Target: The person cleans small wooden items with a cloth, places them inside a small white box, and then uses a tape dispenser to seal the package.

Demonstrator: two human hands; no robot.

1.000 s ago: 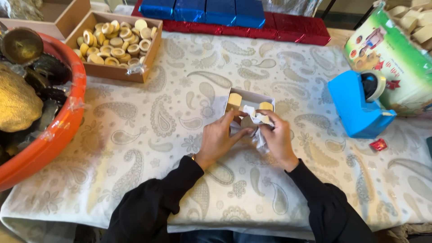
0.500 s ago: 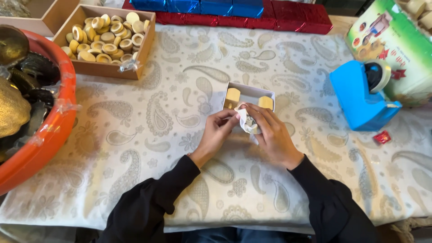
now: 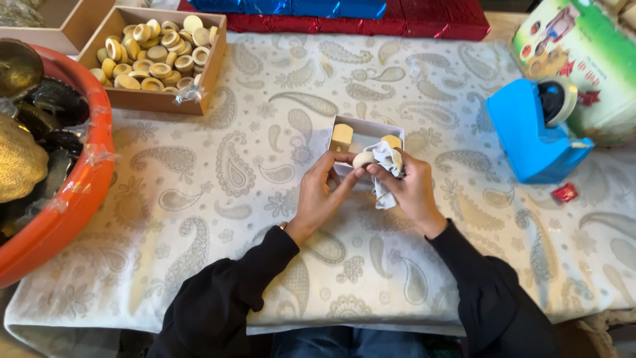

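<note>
Head view: left hand [image 3: 322, 192] pinches round wooden piece [image 3: 364, 159], touching right hand [image 3: 409, 189].

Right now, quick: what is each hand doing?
Left hand: closed on a small round piece.
Right hand: closed on a white cloth against that piece.

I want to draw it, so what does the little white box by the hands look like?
The small white box looks like thin card, square, open on top with low walls. It sits flat on the paisley tablecloth, just beyond both hands. Two pale yellow round pieces show inside, one at its left side and one at the right. Its near edge is hidden by fingers and white cloth.
</note>
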